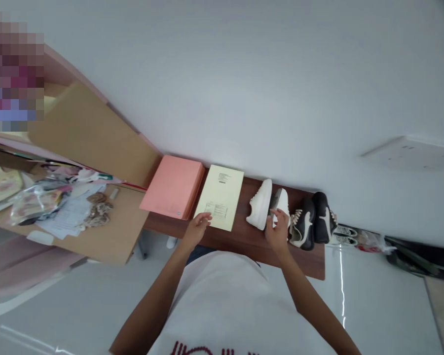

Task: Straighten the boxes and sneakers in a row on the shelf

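Note:
My left hand [199,225] is over the front edge of the bench, at the lower left corner of a pale yellow box [225,192] with printed labels. Its fingers are loosely bent and apart, with nothing in them. A larger pink box [173,185] lies to the left of the yellow one. Over the near part of a white shoe [281,198] is my right hand [277,228], fingers apart and slightly curled; whether it touches the shoe I cannot tell. Another white shoe [261,206] lies just left of it. To the right sits a pair of dark shoes [304,227] with pale laces.
The brown wooden bench [251,241] stands against a pale wall with a socket plate [410,153]. At left is a desk [122,236] with papers, plastic bags and scrunchies [98,212], beside a pink chair [33,276]. Sneakers [344,235] and a dark bag [418,256] lie right.

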The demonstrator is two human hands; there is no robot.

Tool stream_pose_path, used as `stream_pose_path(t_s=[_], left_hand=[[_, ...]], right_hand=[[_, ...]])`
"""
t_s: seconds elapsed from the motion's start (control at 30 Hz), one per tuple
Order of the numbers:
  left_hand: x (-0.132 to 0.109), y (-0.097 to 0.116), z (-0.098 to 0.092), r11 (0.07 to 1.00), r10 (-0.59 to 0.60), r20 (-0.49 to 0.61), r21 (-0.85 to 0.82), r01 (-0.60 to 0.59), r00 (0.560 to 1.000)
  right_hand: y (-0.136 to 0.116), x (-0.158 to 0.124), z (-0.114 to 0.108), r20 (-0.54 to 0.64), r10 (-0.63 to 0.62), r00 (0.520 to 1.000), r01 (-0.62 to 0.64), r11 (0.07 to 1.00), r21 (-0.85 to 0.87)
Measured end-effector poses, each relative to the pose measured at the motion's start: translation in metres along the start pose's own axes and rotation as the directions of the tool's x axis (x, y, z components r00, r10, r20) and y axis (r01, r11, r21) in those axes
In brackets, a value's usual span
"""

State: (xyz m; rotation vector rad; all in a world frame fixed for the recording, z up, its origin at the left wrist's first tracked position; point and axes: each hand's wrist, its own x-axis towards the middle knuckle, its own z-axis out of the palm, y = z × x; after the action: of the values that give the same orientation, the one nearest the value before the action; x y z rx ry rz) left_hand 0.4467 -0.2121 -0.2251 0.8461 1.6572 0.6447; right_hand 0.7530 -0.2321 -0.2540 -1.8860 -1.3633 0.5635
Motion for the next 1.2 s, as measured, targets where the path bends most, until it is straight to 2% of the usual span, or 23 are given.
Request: stream_pose_path(t_s=[0.07,0.17,0.27,0.37,0.53,0.67,0.73,0.83,0.93,1.07,1.2], left_hand=[[0.005,-0.003,-0.030,1.000,0.018,-0.016,0.000,-0.018,1.000],[0.011,-0.003,-0.067,0.994,0.101,0.050,0.048,-0.103,0.994],[0.019,-0.002,-0.103,0.978,0.172,0.165,0.089,-0.188,0.971],[0.028,-0.005,-0.146,0.964,0.211,0.207,0.118,-0.238,0.955],[0.055,-0.020,-0.222,0.932,0.277,0.138,0.203,-0.301,0.951],[0.088,-0.032,-0.267,0.926,0.286,0.114,0.222,-0.305,0.951],[0.108,-0.036,-0.277,0.912,0.324,0.112,0.228,-0.341,0.939],[0.135,-0.040,-0.279,0.885,0.358,0.064,0.295,-0.360,0.931],[0.154,-0.044,-0.274,0.897,0.301,0.020,0.333,-0.291,0.953],[0.170,-0.048,-0.270,0.932,0.208,0.052,0.293,-0.214,0.977],[0.182,-0.051,-0.268,0.957,0.192,0.071,0.209,-0.203,0.979]], right_hand=[[-0.038,-0.015,0.034,0.092,0.006,0.996,-0.018,0.992,0.128],[-0.089,-0.039,0.083,0.187,0.003,0.982,-0.049,0.969,0.241],[-0.134,-0.059,0.133,0.222,0.057,0.973,-0.123,0.946,0.300],[-0.172,-0.075,0.184,0.233,0.148,0.961,-0.223,0.913,0.341],[-0.209,-0.091,0.256,0.236,0.254,0.938,-0.334,0.847,0.414],[-0.217,-0.096,0.289,0.243,0.372,0.896,-0.442,0.802,0.402],[-0.216,-0.093,0.297,0.230,0.425,0.875,-0.483,0.792,0.373],[-0.212,-0.086,0.302,0.229,0.452,0.862,-0.505,0.795,0.334],[-0.209,-0.078,0.305,0.223,0.466,0.856,-0.514,0.810,0.282],[-0.206,-0.066,0.310,0.182,0.498,0.848,-0.528,0.825,0.200],[-0.207,-0.057,0.313,0.190,0.529,0.827,-0.557,0.817,0.148]])
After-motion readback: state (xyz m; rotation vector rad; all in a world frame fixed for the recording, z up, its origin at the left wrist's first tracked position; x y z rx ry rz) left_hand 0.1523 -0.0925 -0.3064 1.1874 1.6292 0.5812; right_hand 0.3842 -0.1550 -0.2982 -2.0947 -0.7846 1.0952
